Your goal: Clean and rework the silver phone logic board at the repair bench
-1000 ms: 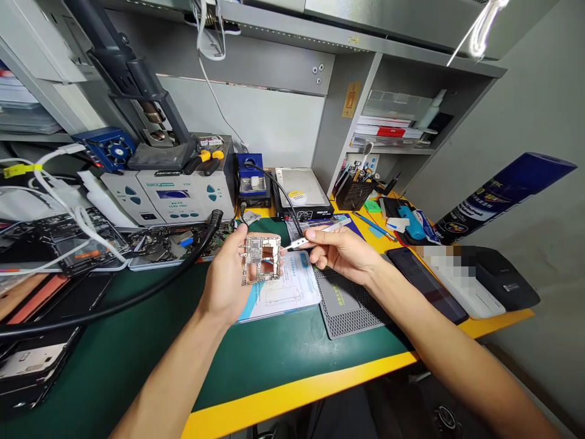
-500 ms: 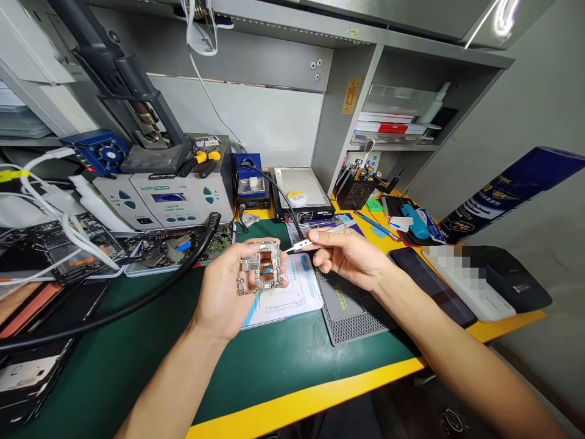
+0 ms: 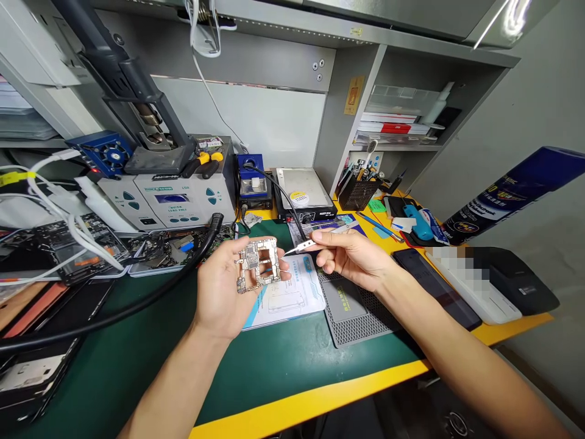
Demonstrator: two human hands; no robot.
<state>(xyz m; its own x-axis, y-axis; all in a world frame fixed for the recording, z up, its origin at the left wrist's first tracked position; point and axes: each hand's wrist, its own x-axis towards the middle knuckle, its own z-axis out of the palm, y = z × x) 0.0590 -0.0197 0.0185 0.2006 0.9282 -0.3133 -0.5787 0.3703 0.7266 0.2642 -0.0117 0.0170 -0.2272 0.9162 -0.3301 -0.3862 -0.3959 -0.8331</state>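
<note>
One circuit board, tweezers near its edge

Left hand holds the circuit board above the far left of the printed sheet; right hand, right of the printed sheet, pinches the tweezers, tip just beside the circuit board. Both are taken up; how much work is finished or remaining cannot be told.

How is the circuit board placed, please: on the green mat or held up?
Held up: the left hand grips the circuit board, fingertips showing past its right edge.
</note>
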